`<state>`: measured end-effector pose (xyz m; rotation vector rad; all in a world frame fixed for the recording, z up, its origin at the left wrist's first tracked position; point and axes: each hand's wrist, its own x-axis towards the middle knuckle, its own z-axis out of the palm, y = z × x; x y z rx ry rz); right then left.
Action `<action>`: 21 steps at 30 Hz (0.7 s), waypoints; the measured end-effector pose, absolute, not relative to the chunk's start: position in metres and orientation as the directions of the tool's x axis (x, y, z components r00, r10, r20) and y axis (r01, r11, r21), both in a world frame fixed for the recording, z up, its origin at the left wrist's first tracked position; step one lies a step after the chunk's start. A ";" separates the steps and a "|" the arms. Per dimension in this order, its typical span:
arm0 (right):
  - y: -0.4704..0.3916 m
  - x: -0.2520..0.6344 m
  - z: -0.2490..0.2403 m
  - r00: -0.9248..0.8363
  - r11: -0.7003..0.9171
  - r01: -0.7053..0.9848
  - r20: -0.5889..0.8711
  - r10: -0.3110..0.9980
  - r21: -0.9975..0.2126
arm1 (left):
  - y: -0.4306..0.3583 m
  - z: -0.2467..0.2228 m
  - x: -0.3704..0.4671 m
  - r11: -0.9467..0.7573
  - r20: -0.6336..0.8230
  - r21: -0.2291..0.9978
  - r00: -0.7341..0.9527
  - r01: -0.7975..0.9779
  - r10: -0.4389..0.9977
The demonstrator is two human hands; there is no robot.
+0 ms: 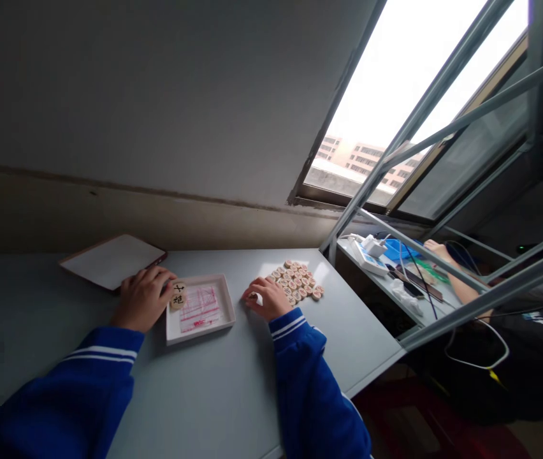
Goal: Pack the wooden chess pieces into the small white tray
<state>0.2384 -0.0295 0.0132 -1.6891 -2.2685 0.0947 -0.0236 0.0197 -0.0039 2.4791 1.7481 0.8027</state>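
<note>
My left hand (143, 297) curls its fingers over the left side of a shallow white box (226, 303), its fingertips close against two round wooden xiangqi pieces (178, 294) inside it. Dark characters mark these two pieces. Reddish-pink lines cover part of the box's floor. To the right of the box, my right hand (267, 299) is low over the table with its fingers bent together around a small piece, mostly hidden by them. Beside and partly behind that hand lies a group of several xiangqi pieces (300, 278), many with red characters.
A white-faced lid (116, 260) lies left of the box near the wall. Metal bars (376, 172) rise at the grey table's (233, 389) right end. Beyond them, a person's arm (460, 280) rests by a power strip (369, 255), cables and phones.
</note>
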 end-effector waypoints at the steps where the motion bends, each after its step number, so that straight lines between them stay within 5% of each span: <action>1: -0.030 0.239 0.014 -0.238 0.277 0.942 0.203 0.950 -0.190 | 0.020 -0.005 -0.024 -0.393 0.406 0.291 0.259 0.872 0.876; 7: -0.037 0.242 0.025 -0.105 0.148 0.976 0.249 0.963 -0.161 | 0.020 -0.007 -0.020 -0.444 0.416 0.300 0.303 0.844 0.857; 11: -0.037 0.214 0.028 -0.238 0.339 0.903 0.350 0.906 -0.263 | 0.018 -0.006 -0.019 -0.472 0.397 0.340 0.331 0.813 0.856; 15: -0.035 0.167 0.021 -0.516 0.559 0.789 0.219 0.828 -0.256 | 0.019 -0.007 -0.019 -0.554 0.400 0.409 0.403 0.725 0.823; 21: -0.034 0.142 0.012 -0.528 0.563 0.811 0.215 0.821 -0.158 | 0.021 -0.006 -0.019 -0.589 0.413 0.457 0.428 0.666 0.804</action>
